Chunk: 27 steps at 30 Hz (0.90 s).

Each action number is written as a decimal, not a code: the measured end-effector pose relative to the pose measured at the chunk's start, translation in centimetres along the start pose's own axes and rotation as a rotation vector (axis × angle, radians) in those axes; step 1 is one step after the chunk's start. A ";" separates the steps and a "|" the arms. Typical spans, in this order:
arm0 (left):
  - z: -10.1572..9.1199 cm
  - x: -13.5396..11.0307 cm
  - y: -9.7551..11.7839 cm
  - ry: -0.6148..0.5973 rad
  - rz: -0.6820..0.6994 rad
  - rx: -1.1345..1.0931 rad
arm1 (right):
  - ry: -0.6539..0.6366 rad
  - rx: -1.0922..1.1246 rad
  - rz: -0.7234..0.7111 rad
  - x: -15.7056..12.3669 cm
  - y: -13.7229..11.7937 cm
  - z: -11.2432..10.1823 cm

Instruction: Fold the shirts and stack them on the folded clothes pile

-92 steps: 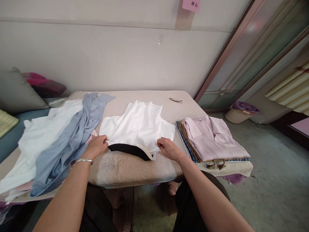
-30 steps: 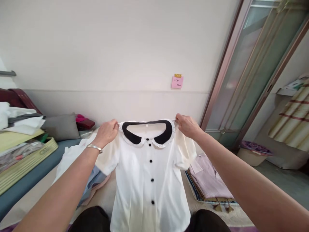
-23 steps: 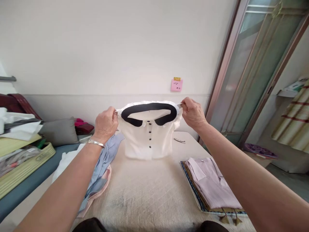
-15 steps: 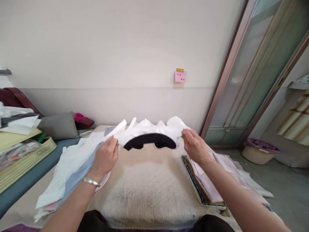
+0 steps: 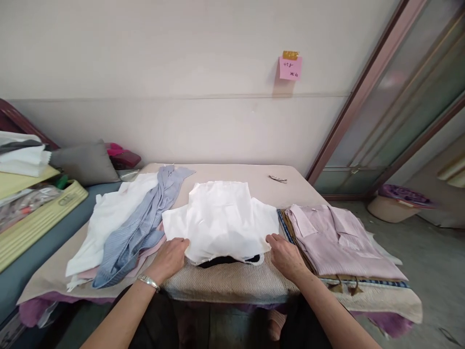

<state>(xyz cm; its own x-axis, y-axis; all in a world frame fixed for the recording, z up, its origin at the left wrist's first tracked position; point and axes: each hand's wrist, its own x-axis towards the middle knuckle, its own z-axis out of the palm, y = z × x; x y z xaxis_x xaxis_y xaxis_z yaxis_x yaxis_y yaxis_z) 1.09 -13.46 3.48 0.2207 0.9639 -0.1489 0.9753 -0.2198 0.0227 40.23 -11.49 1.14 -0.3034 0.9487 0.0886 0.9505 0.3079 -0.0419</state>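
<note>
A white blouse [image 5: 221, 220] with a black collar [image 5: 221, 261] lies back side up on the beige table [image 5: 225, 281], its collar at the near edge. My left hand [image 5: 170, 259] rests on the blouse's near left shoulder corner, fingers curled on the cloth. My right hand [image 5: 285, 254] rests on the near right shoulder corner in the same way. Both hands grip the fabric at the table's surface.
A heap of loose clothes, with a blue striped shirt [image 5: 145, 225] on a white garment [image 5: 109, 220], lies to the left. A stack of folded shirts topped by a pink one [image 5: 334, 237] sits to the right. A small dark object [image 5: 278, 179] lies at the far edge.
I lifted the blouse by its shoulders, held it up with the buttons facing me, then swung it down. It now lies flat on the table, back up.
</note>
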 end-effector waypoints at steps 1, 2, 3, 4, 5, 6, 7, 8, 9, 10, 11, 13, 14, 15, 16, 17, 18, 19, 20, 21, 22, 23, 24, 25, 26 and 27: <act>-0.3 0.6 0.0 0.023 0.004 0.001 | 0.016 0.012 -0.002 0.3 -0.4 -0.4; -0.6 1.5 0.0 0.041 0.013 -0.004 | 0.026 0.024 -0.010 0.7 -0.8 -0.6; -0.8 2.6 -0.1 0.056 0.022 -0.012 | 0.030 0.031 -0.011 1.2 -1.1 -0.8; -0.9 3.8 -0.3 0.067 0.027 -0.019 | 0.029 0.032 0.003 1.9 -1.3 -0.8; -1.0 5.1 -0.5 0.076 0.026 -0.024 | 0.023 0.026 0.035 2.7 -1.2 -0.7; -1.0 6.4 -0.8 0.083 0.026 -0.027 | 0.021 0.014 0.082 3.6 -1.0 -0.6; -1.0 7.6 -1.1 0.089 0.027 -0.028 | 0.020 -0.001 0.138 4.5 -0.7 -0.5; -0.8 8.8 -1.5 0.094 0.030 -0.028 | 0.016 -0.018 0.199 5.4 -0.3 -0.3; -0.6 9.9 -1.9 0.096 0.033 -0.028 | 0.008 -0.035 0.259 6.3 0.2 -0.1; -0.4 10.9 -2.3 0.096 0.030 -0.027 | -0.002 -0.052 0.312 7.1 0.6 0.2; -0.1 11.9 -2.7 0.097 0.018 -0.023 | -0.011 -0.071 0.358 7.8 1.1 0.5; 0.4 13.9 -3.5 0.110 -0.038 -0.006 | -0.025 -0.115 0.424 9.0 1.7 1.2; 0.6 15.0 -4.0 0.123 -0.074 0.005 | -0.025 -0.138 0.444 9.4 1.9 1.6; 0.6 16.3 -4.4 0.141 -0.110 0.016 | -0.022 -0.162 0.457 9.8 2.0 2.1; 0.5 17.8 -4.9 0.159 -0.140 0.026 | -0.017 -0.184 0.469 10.1 2.1 2.5; 0.4 19.4 -5.4 0.176 -0.166 0.032 | -0.010 -0.203 0.476 10.3 2.2 2.9; 0.2 21.2 -5.9 0.191 -0.190 0.035 | 0.000 -0.219 0.480 10.5 2.3 3.2; 0.0 23.1 -6.4 0.203 -0.220 0.036 | 0.012 -0.236 0.481 10.7 2.4 3.6; -0.1 25.0 -6.8 0.214 -0.255 0.034 | 0.024 -0.251 0.476 10.9 2.5 3.9; -0.1 26.9 -7.3 0.223 -0.298 0.030 | 0.032 -0.269 0.470 11.0 2.7 4.1; -0.1 28.6 -7.7 0.231 -0.344 0.025 | 0.036 -0.288 0.464 11.1 2.9 4.4; 0.0 30.2 -8.1 0.236 -0.384 0.020 | 0.034 -0.310 0.460 11.1 3.1 4.7; 0.3 31.6 -8.5 0.237 -0.413 0.013 | 0.031 -0.330 0.458 11.2 3.3 5.0; 0.6 32.7 -9.0 0.235 -0.430 0.007 | 0.028 -0.346 0.453 11.2 3.4 5.3; 0.9 33.6 -9.4 0.231 -0.436 0.002 | 0.027 -0.361 0.446 11.2 3.5 5.5; 1.2 34.2 -10.0 0.229 -0.439 -0.002 | 0.028 -0.374 0.437 11.2 3.6 5.8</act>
<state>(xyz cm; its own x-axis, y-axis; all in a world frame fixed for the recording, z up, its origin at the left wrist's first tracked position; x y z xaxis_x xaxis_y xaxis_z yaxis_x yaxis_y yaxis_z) -1.11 21.48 -3.02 -0.2146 0.9737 0.0762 0.9767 0.2146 0.0087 39.87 0.66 -3.76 0.1204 0.9783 0.1684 0.9478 -0.1637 0.2737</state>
